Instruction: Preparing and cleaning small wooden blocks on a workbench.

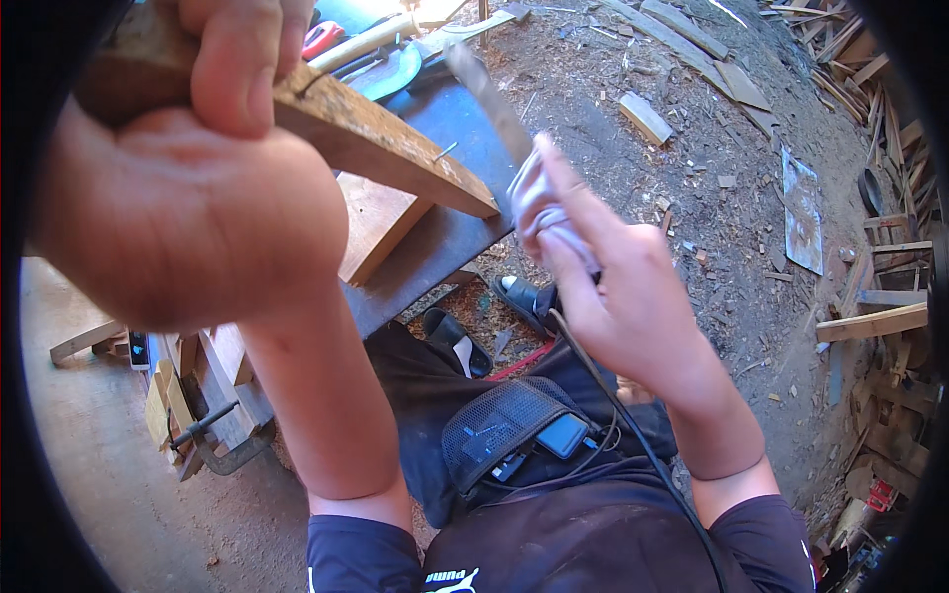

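Close to the camera at the upper left, my left hand (222, 198) is closed round a wooden bar (386, 148) that slants down to the right. A thin nail (447, 151) sticks out of the bar near its lower end. My right hand (628, 282), right of the bar, grips a flat metal blade (494, 109) by its lower end, which is wrapped in pale cloth (547, 212). The blade points up and to the left, apart from the bar, and its far end is blurred. Whether its edge has teeth I cannot tell.
Below the bar, a wooden block (381, 222) lies on a dark blue bench (435, 257). A wooden handle (366, 42) and a red tool (321, 40) lie farther back. A clamp (213, 425) sits among lumber at left; scrap wood (885, 321) is piled at right. A cable (643, 445) crosses my lap.
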### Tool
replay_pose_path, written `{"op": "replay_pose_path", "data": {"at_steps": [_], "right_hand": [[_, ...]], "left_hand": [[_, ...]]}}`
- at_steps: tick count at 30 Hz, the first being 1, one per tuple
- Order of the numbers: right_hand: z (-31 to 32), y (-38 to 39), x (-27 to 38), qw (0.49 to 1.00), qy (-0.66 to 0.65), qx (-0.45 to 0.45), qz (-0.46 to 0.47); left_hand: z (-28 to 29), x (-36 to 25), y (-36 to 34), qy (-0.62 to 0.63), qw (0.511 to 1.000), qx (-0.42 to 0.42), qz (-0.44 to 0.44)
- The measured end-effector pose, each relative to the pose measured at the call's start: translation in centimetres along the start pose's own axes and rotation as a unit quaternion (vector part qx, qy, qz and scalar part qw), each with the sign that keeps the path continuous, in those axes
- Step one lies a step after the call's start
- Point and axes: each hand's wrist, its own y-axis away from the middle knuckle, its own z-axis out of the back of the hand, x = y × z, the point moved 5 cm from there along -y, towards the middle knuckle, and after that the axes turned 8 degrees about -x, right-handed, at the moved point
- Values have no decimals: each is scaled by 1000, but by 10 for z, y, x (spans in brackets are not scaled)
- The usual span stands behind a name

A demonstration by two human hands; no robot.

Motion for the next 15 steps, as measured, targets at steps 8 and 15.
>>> {"op": "replay_pose_path", "data": {"at_steps": [8, 15], "right_hand": [[-11, 25, -4, 986, 157, 59, -16], [-13, 26, 4, 991, 130, -18, 19]], "left_hand": [[1, 7, 1, -12, 998, -60, 15], [6, 3, 1, -36, 993, -104, 38]]}}
